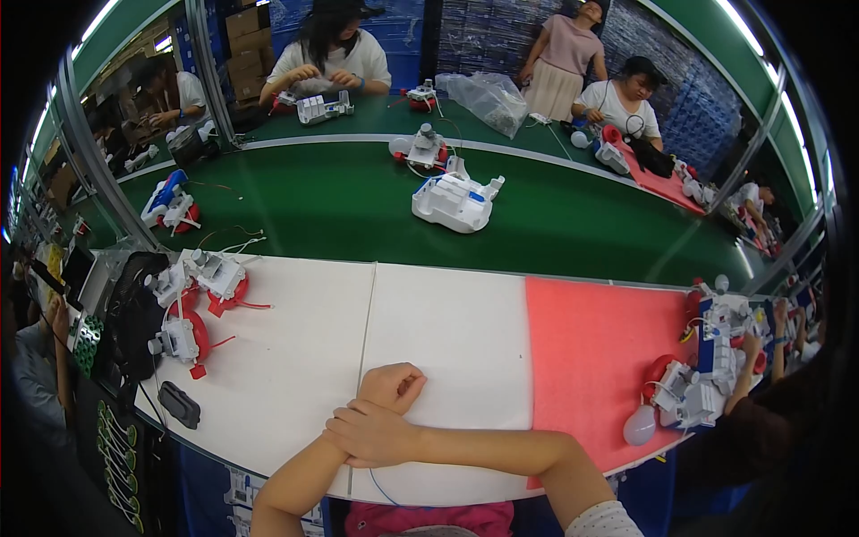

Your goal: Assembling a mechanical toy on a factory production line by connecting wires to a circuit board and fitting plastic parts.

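My left hand (392, 387) rests on the white worktop (447, 340), its fingers curled into a loose fist with nothing seen in them. Across it lies my right arm, and my right hand (378, 433) is wrapped round my left wrist. No part is held by either hand. To the left on the worktop stand several white plastic assemblies with red wheel-like rings (191, 336) and loose wires. A small dark oblong case (179, 405) lies near the front left edge.
A red mat (591, 358) covers the worktop's right side, with white-and-red assemblies (689, 394) at its edge beside a neighbour's arm. Beyond runs a green conveyor (331, 206) carrying a white housing (455, 201) and a blue-and-white unit (167, 199). Several people work across it.
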The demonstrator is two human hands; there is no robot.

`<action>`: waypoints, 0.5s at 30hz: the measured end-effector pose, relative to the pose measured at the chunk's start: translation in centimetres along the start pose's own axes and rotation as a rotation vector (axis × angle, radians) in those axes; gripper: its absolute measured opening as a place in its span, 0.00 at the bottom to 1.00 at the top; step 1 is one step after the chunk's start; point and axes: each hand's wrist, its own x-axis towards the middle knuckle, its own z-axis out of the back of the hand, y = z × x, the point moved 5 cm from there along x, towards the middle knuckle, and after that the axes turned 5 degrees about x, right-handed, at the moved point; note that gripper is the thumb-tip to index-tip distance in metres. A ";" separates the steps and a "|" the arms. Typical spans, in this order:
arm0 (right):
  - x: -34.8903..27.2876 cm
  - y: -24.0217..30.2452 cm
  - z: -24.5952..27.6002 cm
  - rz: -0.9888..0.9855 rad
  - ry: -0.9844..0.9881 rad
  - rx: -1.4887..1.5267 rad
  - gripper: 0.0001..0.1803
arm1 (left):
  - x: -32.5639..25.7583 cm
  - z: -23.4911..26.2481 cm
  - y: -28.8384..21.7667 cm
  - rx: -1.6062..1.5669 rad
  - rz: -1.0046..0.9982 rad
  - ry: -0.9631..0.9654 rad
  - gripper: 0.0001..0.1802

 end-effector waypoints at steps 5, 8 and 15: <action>0.2 0.2 0.3 0.001 0.000 0.005 0.19 | 0.0 0.0 0.0 -0.015 0.008 0.007 0.06; 0.2 0.3 0.3 0.005 -0.003 0.006 0.18 | 0.0 0.0 0.0 -0.015 -0.006 0.012 0.06; 0.1 0.2 0.1 -0.005 0.011 0.026 0.19 | 0.0 -0.1 0.0 -0.015 -0.008 0.013 0.06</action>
